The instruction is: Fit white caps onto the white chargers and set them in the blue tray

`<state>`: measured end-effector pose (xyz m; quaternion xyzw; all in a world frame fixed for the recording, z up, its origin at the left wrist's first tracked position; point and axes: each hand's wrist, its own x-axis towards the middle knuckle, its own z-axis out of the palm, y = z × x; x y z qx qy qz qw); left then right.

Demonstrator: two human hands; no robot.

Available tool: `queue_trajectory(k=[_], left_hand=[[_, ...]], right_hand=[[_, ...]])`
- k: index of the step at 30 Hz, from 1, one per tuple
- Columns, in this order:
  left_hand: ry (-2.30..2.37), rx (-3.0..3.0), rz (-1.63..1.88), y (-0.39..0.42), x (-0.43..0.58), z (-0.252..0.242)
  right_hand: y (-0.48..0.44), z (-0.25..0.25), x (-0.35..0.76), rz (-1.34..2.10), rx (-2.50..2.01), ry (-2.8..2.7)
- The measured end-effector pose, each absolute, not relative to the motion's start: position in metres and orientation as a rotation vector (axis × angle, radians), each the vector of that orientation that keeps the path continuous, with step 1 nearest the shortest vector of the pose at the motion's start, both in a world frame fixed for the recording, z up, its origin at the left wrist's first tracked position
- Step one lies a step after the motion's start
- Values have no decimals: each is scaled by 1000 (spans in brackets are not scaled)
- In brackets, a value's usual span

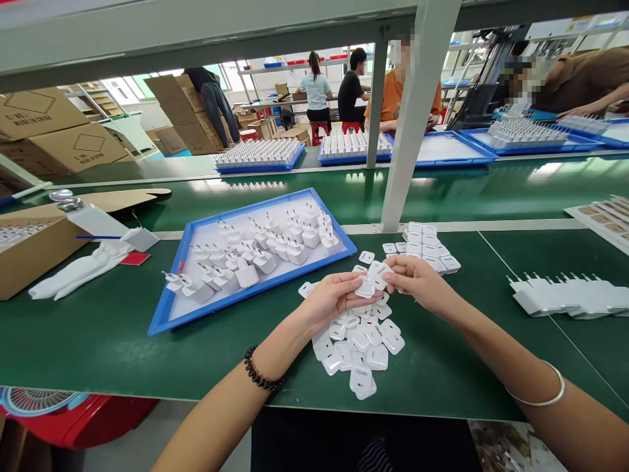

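My left hand (335,296) is closed on a small white plastic cover (364,287), thumb on top and fingers beneath. Between thumb and fingertips, my right hand (417,278) pinches another white cover (379,274) with dark printing on it. The two covers touch or overlap in front of me. Below my hands a loose pile of white covers (361,341) is spread on the green bench. Just beyond my right hand stand neat stacks of white covers (426,244). Left of my hands, a blue-rimmed tray (255,283) carries many white plug adapters (295,250) with metal pins.
White plug housings (570,295) lie in a row at the right. A white glove (81,269) and an open cardboard box (44,255) are at the left. A metal post (407,124) rises beyond the stacks. Other people work behind, near more blue trays (447,149).
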<state>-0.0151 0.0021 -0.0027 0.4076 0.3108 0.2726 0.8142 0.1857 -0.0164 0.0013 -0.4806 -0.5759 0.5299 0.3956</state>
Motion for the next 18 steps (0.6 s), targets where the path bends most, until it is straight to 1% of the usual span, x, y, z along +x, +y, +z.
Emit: queue_trajectory(k=[3,5,10,13,18], left_hand=[[640,827,590,1,-15,-1],[617,784,604,1,-16,-2],[551,634,645,2,-17,-9],[557,560,682,4,-18,-12],[628,629,721,5,-15,-10]], right_hand=[[-17,1,186,1287,-1246,-1450],[-19,-1,185,1150,-1262,-1507],[-27,-11,183,481,-1216,-1921],[-28,-18,184,150,-1140,-2181],[-24,-23,183,-352,-974,-2303]])
